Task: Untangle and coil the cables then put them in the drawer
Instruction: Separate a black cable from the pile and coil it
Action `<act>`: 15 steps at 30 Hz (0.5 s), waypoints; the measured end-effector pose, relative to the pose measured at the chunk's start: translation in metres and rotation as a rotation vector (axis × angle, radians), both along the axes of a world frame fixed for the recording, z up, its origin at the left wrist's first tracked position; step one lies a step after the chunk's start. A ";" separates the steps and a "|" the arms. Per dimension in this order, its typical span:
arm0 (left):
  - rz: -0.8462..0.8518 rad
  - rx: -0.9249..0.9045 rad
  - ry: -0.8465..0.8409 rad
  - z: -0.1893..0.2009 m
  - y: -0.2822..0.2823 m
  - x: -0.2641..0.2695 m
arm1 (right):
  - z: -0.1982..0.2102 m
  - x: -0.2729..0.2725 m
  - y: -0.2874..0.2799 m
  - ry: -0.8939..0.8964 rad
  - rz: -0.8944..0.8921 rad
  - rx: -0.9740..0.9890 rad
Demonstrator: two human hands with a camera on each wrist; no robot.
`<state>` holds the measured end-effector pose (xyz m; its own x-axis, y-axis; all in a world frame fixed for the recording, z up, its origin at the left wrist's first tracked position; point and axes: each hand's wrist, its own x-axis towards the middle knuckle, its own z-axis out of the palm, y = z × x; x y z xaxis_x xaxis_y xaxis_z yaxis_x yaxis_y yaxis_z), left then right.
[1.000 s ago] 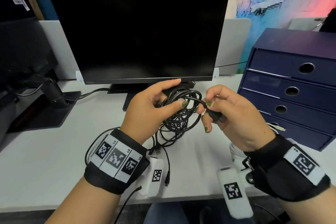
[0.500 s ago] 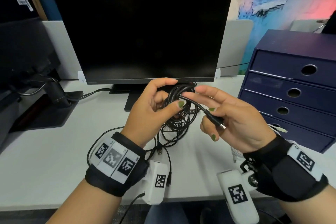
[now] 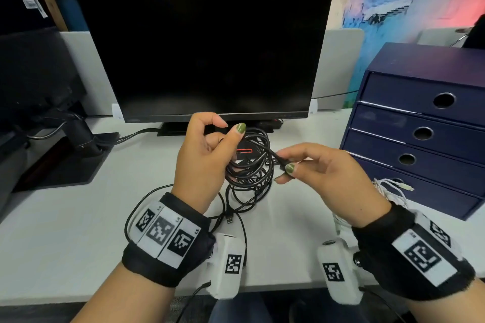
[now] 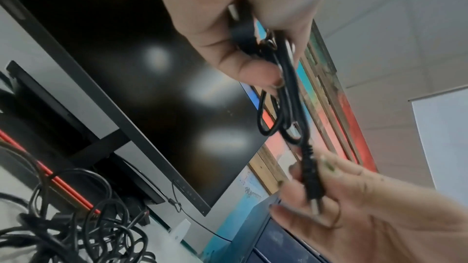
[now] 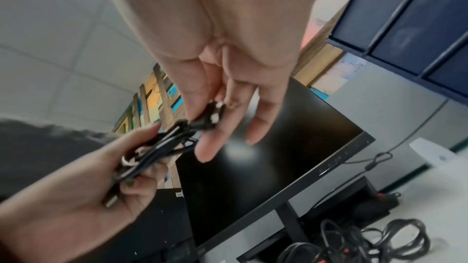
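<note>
A black cable (image 3: 258,139) is looped into a small coil above the white desk. My left hand (image 3: 207,149) grips the coil (image 4: 283,95) between thumb and curled fingers. My right hand (image 3: 315,168) pinches the cable's plug end (image 3: 282,162) (image 4: 310,175) (image 5: 210,119) between thumb and forefinger, just right of the coil. Below the hands a tangle of black cables (image 3: 249,181) (image 4: 76,233) lies on the desk, with a USB plug (image 3: 229,218) pointing toward me. The navy drawer unit (image 3: 425,123) stands at the right, its drawers closed.
A black monitor (image 3: 204,50) stands behind the hands on its stand. White cables (image 3: 391,187) lie against the lowest drawer (image 3: 430,191). A second monitor arm and base (image 3: 65,144) occupy the left. The desk (image 3: 65,238) has bare surface at front left.
My left hand has risen with the coil, thumb now pointing up. My right hand has dropped slightly and turned, still pinching the plug end.
</note>
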<state>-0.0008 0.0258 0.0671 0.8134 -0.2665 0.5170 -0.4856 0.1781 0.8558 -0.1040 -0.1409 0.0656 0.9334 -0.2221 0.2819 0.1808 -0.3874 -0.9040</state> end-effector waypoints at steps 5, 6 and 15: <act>-0.021 0.002 -0.005 0.001 -0.001 -0.007 | -0.001 -0.002 -0.001 0.099 0.031 -0.027; -0.029 0.004 -0.009 0.001 -0.002 -0.009 | 0.000 -0.002 -0.001 0.132 0.053 -0.004; 0.063 -0.081 -0.140 0.002 -0.011 -0.018 | -0.003 -0.004 0.014 0.193 0.196 0.084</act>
<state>-0.0191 0.0147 0.0694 0.7456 -0.1699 0.6444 -0.6116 0.2095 0.7629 -0.1076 -0.1265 0.0622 0.9954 -0.0476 0.0831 0.0662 -0.2847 -0.9563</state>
